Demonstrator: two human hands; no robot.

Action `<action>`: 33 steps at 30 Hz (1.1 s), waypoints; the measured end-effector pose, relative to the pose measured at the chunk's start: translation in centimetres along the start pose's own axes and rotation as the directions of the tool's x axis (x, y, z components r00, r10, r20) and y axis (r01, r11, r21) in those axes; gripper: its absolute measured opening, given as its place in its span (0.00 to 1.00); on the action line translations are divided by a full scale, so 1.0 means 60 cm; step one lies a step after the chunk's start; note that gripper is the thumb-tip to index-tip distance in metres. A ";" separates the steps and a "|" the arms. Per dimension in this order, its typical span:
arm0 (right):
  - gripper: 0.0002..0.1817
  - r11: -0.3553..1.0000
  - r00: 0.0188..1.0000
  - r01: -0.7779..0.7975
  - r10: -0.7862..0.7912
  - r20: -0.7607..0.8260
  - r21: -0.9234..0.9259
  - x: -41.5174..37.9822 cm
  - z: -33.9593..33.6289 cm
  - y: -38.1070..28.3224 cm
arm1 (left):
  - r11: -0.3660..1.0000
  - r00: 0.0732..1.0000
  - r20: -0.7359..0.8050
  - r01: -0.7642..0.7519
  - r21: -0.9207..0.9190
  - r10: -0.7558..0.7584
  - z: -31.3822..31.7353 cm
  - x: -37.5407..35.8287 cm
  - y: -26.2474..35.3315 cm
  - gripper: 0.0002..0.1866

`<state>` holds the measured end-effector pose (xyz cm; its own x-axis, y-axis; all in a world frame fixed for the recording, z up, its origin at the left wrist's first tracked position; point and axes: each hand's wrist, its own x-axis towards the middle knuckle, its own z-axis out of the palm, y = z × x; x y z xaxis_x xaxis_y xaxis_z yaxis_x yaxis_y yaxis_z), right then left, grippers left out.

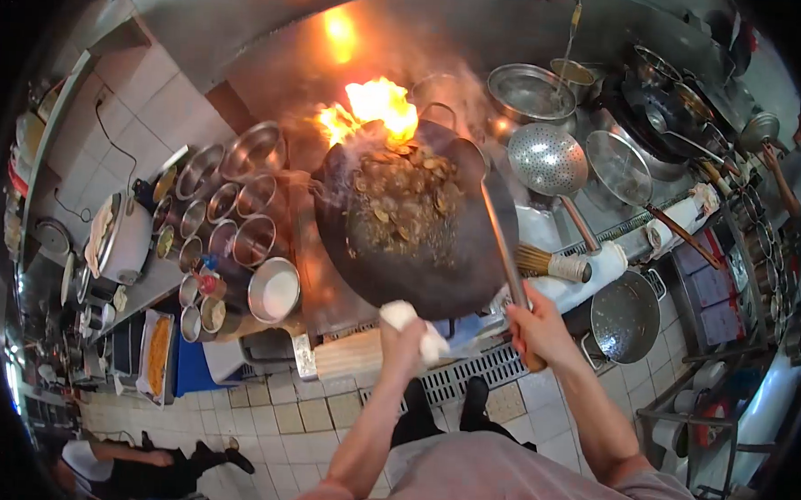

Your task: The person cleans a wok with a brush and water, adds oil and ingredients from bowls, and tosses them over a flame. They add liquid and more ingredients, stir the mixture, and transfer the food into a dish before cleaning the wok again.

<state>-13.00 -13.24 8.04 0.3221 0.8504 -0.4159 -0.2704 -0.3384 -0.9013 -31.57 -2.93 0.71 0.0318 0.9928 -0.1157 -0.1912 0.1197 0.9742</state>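
Observation:
A large dark wok [471, 262] sits tilted over the stove, its far edge lit by tall flames [380, 111]. Brown pieces of food [412, 197] in sauce, perhaps clams, lie in its far half. My left hand [403, 344] is closed around a folded white cloth [432, 343] at the wok's near rim; whether the cloth wraps a handle is hidden. My right hand [543, 328] grips the wooden end of a long metal ladle [501, 241]. The ladle's bowl rests near the wok's far right side, beside the food.
Several metal bowls [254, 240] stand left of the wok, with a bowl of white contents [274, 289] nearest. A perforated strainer [547, 158], mesh skimmer [619, 167] and bamboo brush [552, 263] lie right. A pot [626, 315] stands lower right. Another person [123, 466] is at lower left.

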 end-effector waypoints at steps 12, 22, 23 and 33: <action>0.09 0.331 0.834 -0.546 0.127 0.537 0.769 -0.064 0.005 0.041 | 0.696 0.716 0.286 0.693 -0.186 -0.637 -0.139 0.048 0.085 0.05; 0.26 0.329 0.991 -0.124 -0.001 0.131 0.936 -0.265 0.240 0.167 | 0.504 0.345 0.553 0.848 0.162 -0.759 -0.326 0.116 0.117 0.08; 0.34 0.354 0.995 -0.055 -0.062 0.082 0.934 -0.295 0.264 0.179 | 0.737 0.650 0.347 0.593 0.326 -0.676 -0.300 0.105 0.128 0.06; 0.40 0.171 0.844 0.534 -0.047 -0.535 0.828 -0.511 0.537 0.300 | -0.504 -0.893 0.208 0.403 0.764 -0.399 -0.242 0.039 0.130 0.10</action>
<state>-56.96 -32.41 8.49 0.7695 0.5182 -0.3733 -0.6254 0.7300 -0.2758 -47.21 0.48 5.20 0.2522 -0.9362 -0.2449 0.8583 0.3333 -0.3901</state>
